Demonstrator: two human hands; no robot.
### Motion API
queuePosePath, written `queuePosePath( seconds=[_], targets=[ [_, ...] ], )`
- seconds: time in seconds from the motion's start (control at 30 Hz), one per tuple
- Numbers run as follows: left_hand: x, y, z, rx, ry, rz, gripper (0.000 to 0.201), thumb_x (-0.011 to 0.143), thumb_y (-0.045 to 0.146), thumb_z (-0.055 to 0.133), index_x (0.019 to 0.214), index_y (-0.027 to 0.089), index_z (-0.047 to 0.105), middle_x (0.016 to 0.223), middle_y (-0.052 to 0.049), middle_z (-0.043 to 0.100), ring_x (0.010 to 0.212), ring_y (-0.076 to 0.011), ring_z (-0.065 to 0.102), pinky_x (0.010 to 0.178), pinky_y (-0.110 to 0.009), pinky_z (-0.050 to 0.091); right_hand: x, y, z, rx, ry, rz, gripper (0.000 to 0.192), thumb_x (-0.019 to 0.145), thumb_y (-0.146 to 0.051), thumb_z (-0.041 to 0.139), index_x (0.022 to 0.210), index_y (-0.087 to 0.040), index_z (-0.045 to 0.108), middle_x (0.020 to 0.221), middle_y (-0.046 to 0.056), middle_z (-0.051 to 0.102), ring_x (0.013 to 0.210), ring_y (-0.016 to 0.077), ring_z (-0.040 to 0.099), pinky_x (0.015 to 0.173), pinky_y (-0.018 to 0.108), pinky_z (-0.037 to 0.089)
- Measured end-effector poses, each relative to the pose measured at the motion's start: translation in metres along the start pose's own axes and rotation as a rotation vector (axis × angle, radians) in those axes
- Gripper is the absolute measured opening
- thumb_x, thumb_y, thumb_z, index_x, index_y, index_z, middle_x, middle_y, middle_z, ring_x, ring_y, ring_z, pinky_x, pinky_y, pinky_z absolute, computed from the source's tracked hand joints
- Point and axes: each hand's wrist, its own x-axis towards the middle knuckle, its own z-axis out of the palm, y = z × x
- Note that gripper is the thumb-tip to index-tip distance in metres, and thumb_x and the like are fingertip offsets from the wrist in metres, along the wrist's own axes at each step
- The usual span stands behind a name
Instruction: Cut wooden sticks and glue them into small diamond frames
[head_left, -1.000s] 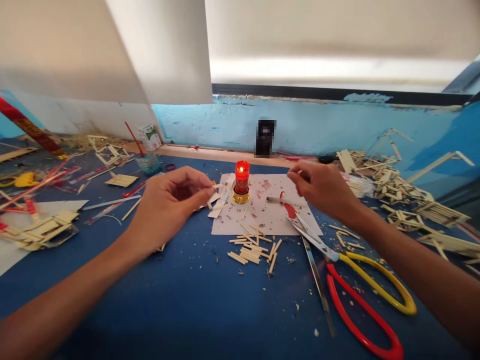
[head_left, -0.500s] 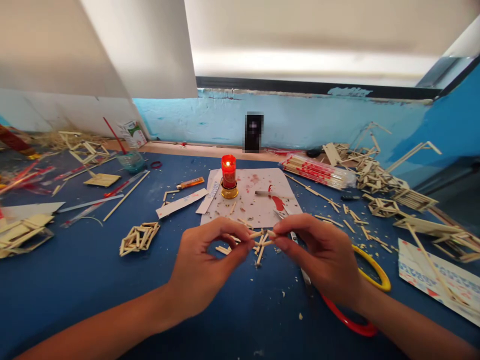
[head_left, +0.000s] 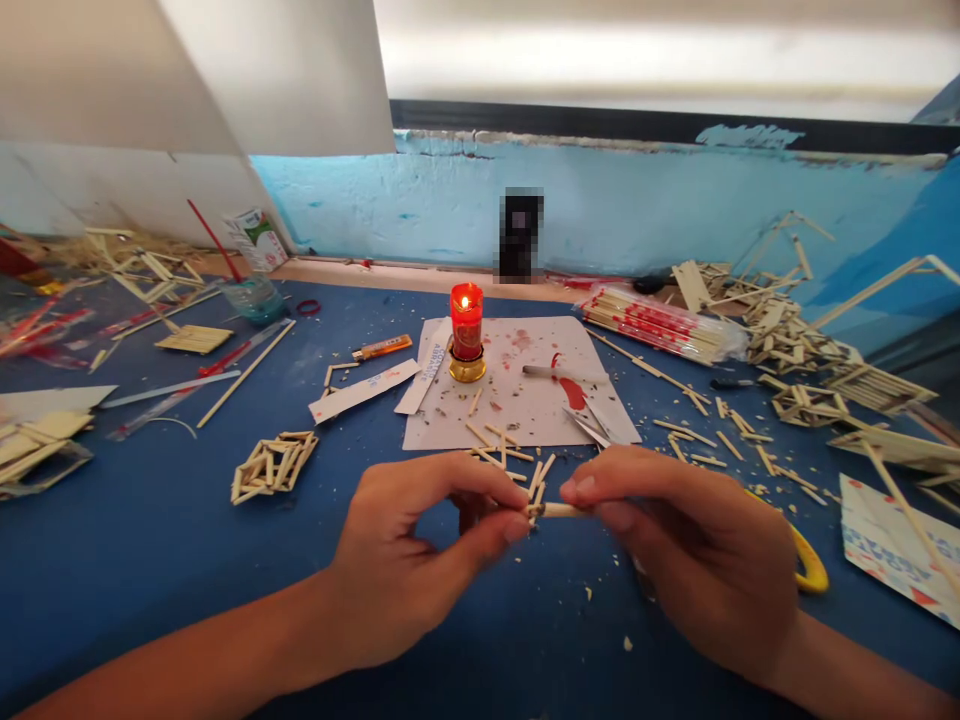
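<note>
Pale wood is what both hands pinch: a short stick [head_left: 553, 510] lies level between them, low and central over the blue tabletop [head_left: 150, 560]. The left hand [head_left: 420, 565] closes thumb and forefinger on the stick's left end, where another small piece seems to meet it, though that joint is too small to read. The right hand [head_left: 690, 550] clamps thumb and forefinger on the right end, its other fingers curled under.

Just beyond the hands lie loose cut sticks [head_left: 499, 450], scattered across the near edge of a white sheet [head_left: 525, 400] and onto the tabletop. On the sheet's far left part stands a lit red candle [head_left: 466, 325] in a gold base, with red stains and a red-tipped blade [head_left: 562, 378] to its right. Scissors [head_left: 810, 565] with a yellow handle loop peek out behind the right hand, their tips resting on the sheet.

Left of the sheet lie paper strips [head_left: 364, 390] and an orange lighter [head_left: 382, 347], and nearer the person a small stick frame [head_left: 274, 465]. A bundle of sticks [head_left: 660, 328] in clear wrap lies to the right of the sheet, with heaps of stick frames [head_left: 810, 370] beyond it. A carton [head_left: 255, 238] stands against the far wall on the left.
</note>
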Motion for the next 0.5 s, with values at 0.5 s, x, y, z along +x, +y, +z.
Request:
queuePosePath(
  seconds=[0.5],
  targets=[
    [0.004,-0.003,-0.001,0.123,-0.003,0.314,0.018,0.081,0.0,0.081,0.091,0.016,0.075,0.079,-0.001,0.081,0.066,-0.0094,0.075,0.065,-0.013,0.059,0.009,0.008,-0.004,-0.153,-0.09,-0.121,0.03,0.094,-0.002,0.058,0.116,-0.019,0.068,0.107,0.003,0.072,0.097,0.0118,0.069,0.086,0.023,0.054]
  ],
)
